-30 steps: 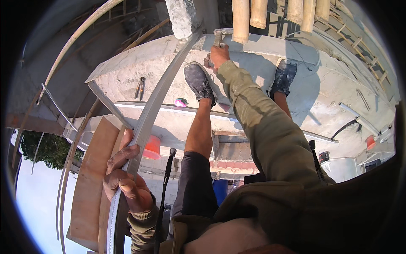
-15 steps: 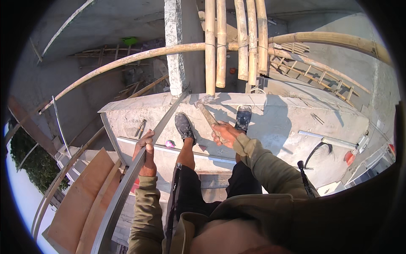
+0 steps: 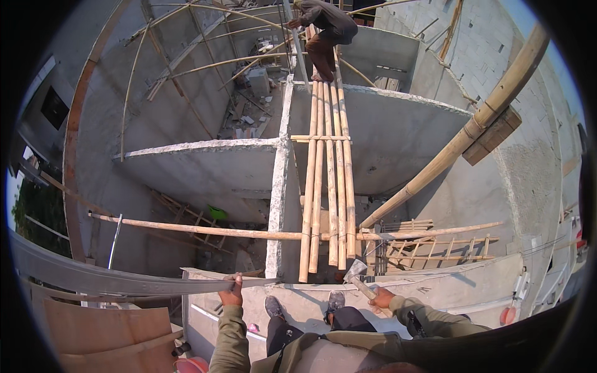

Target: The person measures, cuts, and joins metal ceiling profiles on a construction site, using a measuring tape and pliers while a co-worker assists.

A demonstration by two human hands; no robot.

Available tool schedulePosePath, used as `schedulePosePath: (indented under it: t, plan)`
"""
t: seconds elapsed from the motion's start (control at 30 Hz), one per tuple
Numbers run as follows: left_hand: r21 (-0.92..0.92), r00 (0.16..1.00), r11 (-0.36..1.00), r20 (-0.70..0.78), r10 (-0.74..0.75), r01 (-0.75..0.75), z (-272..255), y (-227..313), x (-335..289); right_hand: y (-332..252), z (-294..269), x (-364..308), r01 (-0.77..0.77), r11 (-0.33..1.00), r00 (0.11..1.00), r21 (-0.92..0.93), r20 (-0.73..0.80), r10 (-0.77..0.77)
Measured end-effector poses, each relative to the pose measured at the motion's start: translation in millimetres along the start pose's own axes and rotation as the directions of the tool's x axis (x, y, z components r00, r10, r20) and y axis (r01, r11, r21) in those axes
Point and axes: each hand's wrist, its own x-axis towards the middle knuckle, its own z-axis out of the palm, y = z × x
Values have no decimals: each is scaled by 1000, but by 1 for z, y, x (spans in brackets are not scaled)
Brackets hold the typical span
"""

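My left hand [image 3: 232,290] is closed around a long grey metal channel [image 3: 124,283]. The channel runs from the far left to the foot of the rough wall top in front of me. My right hand [image 3: 380,299] grips a hammer [image 3: 356,271] by its wooden handle, its head pointing up and forward, close to the ends of the bamboo poles [image 3: 333,199]. Both my feet stand on a concrete ledge [image 3: 435,292].
Ahead, a co-worker [image 3: 329,31] stoops on the bamboo walkway beside an upright metal piece. Narrow wall tops [image 3: 199,146] divide deep rooms with rubble below. A thick bamboo pole [image 3: 454,149] slants at the right; a plywood sheet [image 3: 112,329] leans at lower left.
My view has tipped up, bringing the co-worker and far rooms into sight. The channel now appears more crosswise, toward the left. Both hands keep their holds.
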Motion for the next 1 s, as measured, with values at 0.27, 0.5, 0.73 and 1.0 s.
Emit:
schedulePosePath:
  t: [0.27,0.5,0.73,1.0]
  plan:
    - [-118,997,990,14,-70,71,-8,66,-2,-3,-36,-74,70,990,994,-125,-78,-81]
    - [-15,987,999,157,38,-36,-51,67,-14,-31,-1,-91,126,941,973,-315,-147,-180]
    - [147,988,981,70,-136,125,-76,36,-95,-78,18,-72,124,817,987,-563,-14,-159]
    - [220,83,-39,-517,-852,975,-162,-162,-467,-147,63,-16,270,539,963,-798,235,-133]
